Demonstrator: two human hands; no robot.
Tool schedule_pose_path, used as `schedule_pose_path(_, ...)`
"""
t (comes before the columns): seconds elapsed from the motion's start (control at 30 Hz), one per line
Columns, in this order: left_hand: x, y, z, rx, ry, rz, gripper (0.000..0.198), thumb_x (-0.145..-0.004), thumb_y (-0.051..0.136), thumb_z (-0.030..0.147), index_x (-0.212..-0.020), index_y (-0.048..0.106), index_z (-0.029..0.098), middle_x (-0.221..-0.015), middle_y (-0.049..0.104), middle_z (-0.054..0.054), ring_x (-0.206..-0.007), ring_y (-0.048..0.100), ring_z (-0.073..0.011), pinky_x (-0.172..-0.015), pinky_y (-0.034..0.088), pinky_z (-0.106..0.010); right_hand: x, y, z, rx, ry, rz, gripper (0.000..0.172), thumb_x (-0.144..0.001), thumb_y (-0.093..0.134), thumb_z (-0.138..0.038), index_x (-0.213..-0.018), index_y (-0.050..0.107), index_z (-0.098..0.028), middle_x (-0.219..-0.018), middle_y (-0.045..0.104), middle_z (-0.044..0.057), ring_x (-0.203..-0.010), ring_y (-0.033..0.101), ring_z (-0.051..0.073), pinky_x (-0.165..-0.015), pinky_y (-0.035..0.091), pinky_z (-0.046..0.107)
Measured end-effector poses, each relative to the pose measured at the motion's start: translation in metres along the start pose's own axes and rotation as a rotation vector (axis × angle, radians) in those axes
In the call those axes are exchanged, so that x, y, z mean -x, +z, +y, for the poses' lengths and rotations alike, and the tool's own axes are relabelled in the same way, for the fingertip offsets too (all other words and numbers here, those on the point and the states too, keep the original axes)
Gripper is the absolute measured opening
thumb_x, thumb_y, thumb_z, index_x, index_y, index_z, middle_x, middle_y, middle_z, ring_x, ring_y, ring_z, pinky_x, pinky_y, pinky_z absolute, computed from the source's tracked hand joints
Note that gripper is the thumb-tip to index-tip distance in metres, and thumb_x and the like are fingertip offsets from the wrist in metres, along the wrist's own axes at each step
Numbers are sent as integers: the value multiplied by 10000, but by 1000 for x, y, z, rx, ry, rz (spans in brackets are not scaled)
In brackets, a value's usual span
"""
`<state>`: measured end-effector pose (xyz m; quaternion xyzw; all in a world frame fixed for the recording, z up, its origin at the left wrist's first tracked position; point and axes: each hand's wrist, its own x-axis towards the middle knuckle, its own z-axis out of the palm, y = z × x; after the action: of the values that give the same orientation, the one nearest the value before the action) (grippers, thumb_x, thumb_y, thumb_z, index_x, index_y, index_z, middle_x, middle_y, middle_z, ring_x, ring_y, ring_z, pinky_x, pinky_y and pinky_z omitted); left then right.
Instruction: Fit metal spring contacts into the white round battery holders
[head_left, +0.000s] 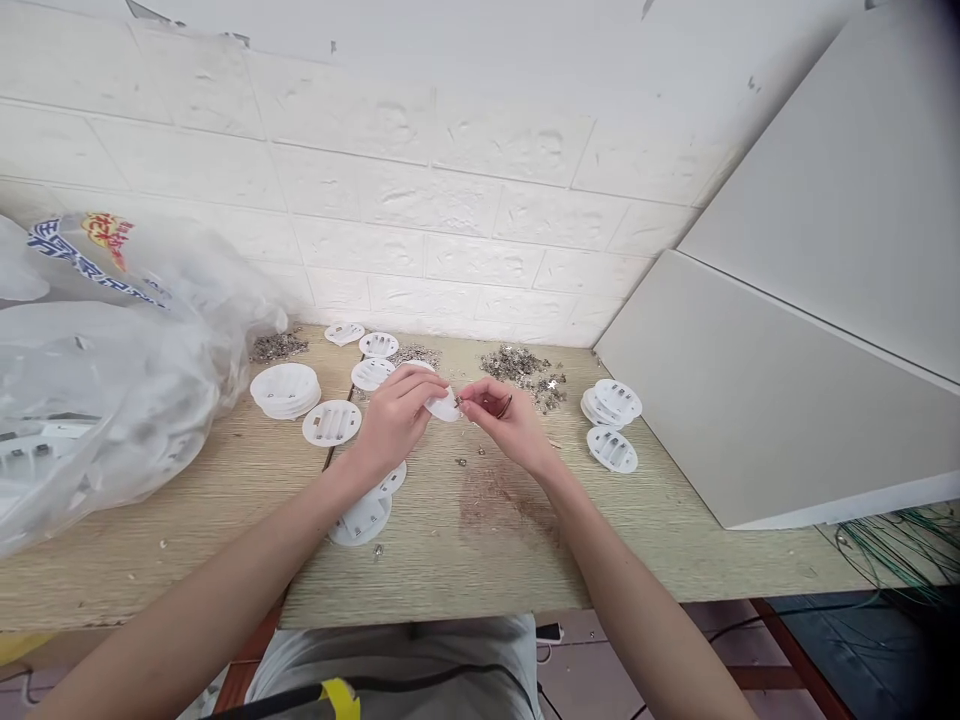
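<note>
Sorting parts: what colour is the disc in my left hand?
White. The disc in the left hand shows best in the head view.

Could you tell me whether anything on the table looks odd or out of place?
A reddish stain mars the table near the right hand, and stray metal bits lie loose outside the piles.
</note>
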<state>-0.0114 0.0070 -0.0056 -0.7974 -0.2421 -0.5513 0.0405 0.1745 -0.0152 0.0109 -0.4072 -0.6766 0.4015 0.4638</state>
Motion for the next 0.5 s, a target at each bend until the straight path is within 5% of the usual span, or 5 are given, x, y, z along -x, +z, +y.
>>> schedule_pose_path(0.5, 3, -1, 1, -25, -117, -100, 184, -897, 538, 99, -865, 687, 201, -927, 753, -42, -939, 638, -188, -825, 543, -358, 2, 2, -1, -9, -4, 21, 291, -793, 700, -468, -865, 656, -190, -749, 618, 18, -679, 526, 129, -622, 420, 283)
